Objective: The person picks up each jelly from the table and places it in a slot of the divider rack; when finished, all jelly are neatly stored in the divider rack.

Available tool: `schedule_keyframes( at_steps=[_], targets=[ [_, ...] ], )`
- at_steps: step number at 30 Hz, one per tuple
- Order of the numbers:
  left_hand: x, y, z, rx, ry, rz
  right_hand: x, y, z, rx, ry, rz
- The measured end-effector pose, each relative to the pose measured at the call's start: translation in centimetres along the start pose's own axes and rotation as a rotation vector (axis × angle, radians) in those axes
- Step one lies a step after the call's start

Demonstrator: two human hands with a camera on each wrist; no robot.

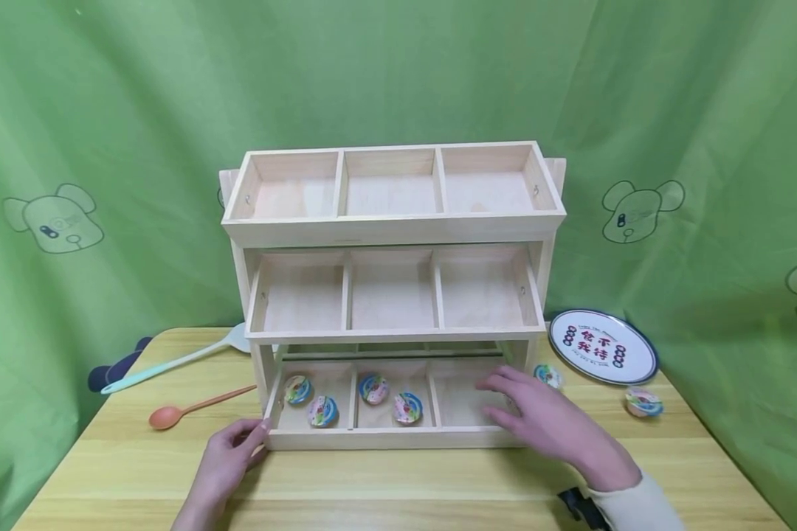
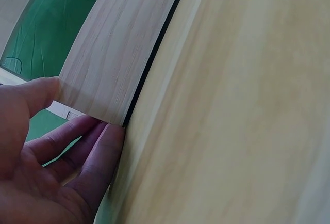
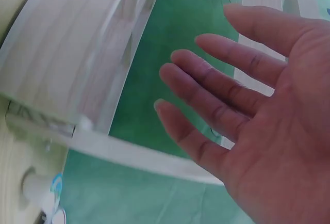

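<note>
A three-tier wooden rack [image 1: 385, 230] stands on the table. Its bottom tray [image 1: 372, 440] has two small jelly cups with printed lids in the left compartment, one of them a blue-edged jelly cup [image 1: 322, 411]. Two more, including a pink-sided jelly cup [image 1: 408, 408], sit in the middle compartment. At the tray's front left corner, my left hand [image 1: 229, 457] grips the wood, thumb at the upper edge and fingertips lower down in the left wrist view. My right hand [image 1: 547, 420] hovers over the right compartment, partly covering it. Its fingers [image 3: 206, 100] are spread and hold nothing.
Right of the rack lie a jelly cup [image 1: 547, 376], a white plate [image 1: 581, 361] with a blue rim, and another jelly cup [image 1: 643, 402]. On the left are a pale blue-handled utensil [image 1: 173, 366] and an orange spoon [image 1: 166, 417]. Green cloth [image 1: 385, 74] hangs behind.
</note>
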State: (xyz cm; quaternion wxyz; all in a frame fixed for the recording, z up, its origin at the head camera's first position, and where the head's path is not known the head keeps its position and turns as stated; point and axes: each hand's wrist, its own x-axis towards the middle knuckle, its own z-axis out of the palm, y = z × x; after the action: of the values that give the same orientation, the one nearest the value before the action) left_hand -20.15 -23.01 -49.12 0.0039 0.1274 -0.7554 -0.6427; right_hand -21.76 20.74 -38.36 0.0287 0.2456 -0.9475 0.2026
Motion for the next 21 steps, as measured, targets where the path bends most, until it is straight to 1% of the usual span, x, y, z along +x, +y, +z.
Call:
schedule_keyframes(
  at_steps=[6, 14, 21],
  targets=[
    [0.0, 0.1, 0.0, -0.001, 0.001, 0.003, -1.1, 1.2, -0.9, -0.016, 0.018, 0.038],
    [-0.1, 0.1, 0.0, -0.006, 0.000, -0.001, -2.4, 3.2, -1.2, -0.042, 0.070, 0.038],
    [0.0, 0.0, 0.0, -0.011, -0.005, 0.000, -2.9, 4.5, -1.3, -0.038, 0.065, 0.070]
  ],
)
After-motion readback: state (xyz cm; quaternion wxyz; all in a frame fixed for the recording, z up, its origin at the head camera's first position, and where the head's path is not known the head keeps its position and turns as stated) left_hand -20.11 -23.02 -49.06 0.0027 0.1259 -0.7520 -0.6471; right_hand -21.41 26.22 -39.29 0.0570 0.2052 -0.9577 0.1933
